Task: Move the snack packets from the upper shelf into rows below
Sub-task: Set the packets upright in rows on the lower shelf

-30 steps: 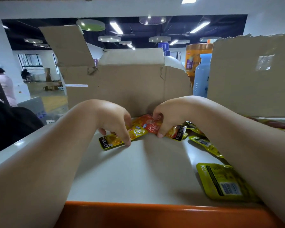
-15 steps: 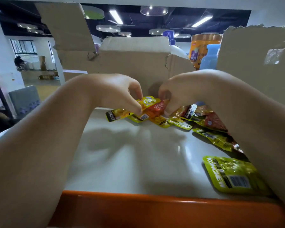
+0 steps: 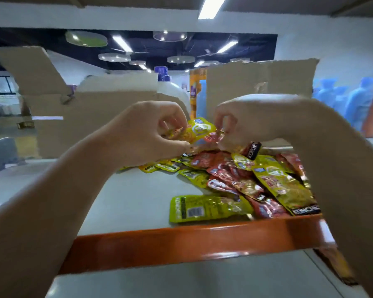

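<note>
Holding a small bunch of snack packets in the air, both hands are raised over the upper shelf (image 3: 138, 194), well behind its orange edge (image 3: 181, 239). The left hand (image 3: 146, 134) has its fingers curled and pinches the left end of a yellow packet (image 3: 200, 131), together with another small packet of orange tone that is mostly hidden in the fingers. The right hand (image 3: 243, 123) is curled too. Its fingertips grip the right end of the same yellow packet and some red foil below it, and a packet end with a black band (image 3: 253, 149) hangs out under this hand. How many packets each hand holds I cannot tell, because the picture is blurred there.

The heap of packets (image 3: 241, 175), red and yellow mixed, lies on the shelf behind the orange edge, toward its right end, and reaches almost up to it. One yellow-green packet (image 3: 207, 208) lies flat just behind the orange edge, barcode side up, touching the heap. A long yellow packet (image 3: 282, 186) lies on top of the heap, its black end near the edge.

Far behind the orange edge stand an open cardboard box (image 3: 95, 117), a white bottle (image 3: 172, 91) with a purple cap, and a cardboard sheet (image 3: 258, 82). Below the orange edge the lower shelf (image 3: 181, 282) shows a pale surface.
</note>
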The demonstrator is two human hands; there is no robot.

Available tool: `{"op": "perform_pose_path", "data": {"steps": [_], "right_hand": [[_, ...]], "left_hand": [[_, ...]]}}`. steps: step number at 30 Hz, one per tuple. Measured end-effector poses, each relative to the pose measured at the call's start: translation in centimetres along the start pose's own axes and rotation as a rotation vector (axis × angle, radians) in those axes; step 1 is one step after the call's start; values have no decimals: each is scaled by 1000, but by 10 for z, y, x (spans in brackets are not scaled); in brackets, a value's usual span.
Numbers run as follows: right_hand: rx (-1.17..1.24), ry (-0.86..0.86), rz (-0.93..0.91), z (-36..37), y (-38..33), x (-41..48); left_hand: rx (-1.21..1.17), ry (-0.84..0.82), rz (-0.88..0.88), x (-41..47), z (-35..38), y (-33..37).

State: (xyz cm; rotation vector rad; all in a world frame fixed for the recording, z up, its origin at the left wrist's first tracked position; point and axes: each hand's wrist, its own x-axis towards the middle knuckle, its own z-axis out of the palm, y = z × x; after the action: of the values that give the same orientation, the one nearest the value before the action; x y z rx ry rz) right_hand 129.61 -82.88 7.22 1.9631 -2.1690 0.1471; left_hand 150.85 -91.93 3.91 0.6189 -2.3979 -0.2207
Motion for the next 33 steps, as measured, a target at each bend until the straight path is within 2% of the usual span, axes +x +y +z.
{"op": "perform_pose_path", "data": {"steps": [3, 9, 17, 21, 27, 33], "right_hand": [[128, 99, 60, -5, 49, -56], [266, 218, 209, -7, 153, -176], [232, 229, 426, -13, 271, -343], [244, 244, 511, -13, 314, -407], [222, 228, 591, 1, 357, -454], [200, 190, 641, 43, 393, -451]], "left_hand": [[-88, 60, 75, 8, 35, 50], [-168, 50, 189, 20, 111, 172], [-322, 23, 353, 37, 210, 341], [-419, -1, 371, 38, 256, 405], [-483, -17, 321, 43, 306, 456], [-513, -45, 224, 53, 366, 447]]}}
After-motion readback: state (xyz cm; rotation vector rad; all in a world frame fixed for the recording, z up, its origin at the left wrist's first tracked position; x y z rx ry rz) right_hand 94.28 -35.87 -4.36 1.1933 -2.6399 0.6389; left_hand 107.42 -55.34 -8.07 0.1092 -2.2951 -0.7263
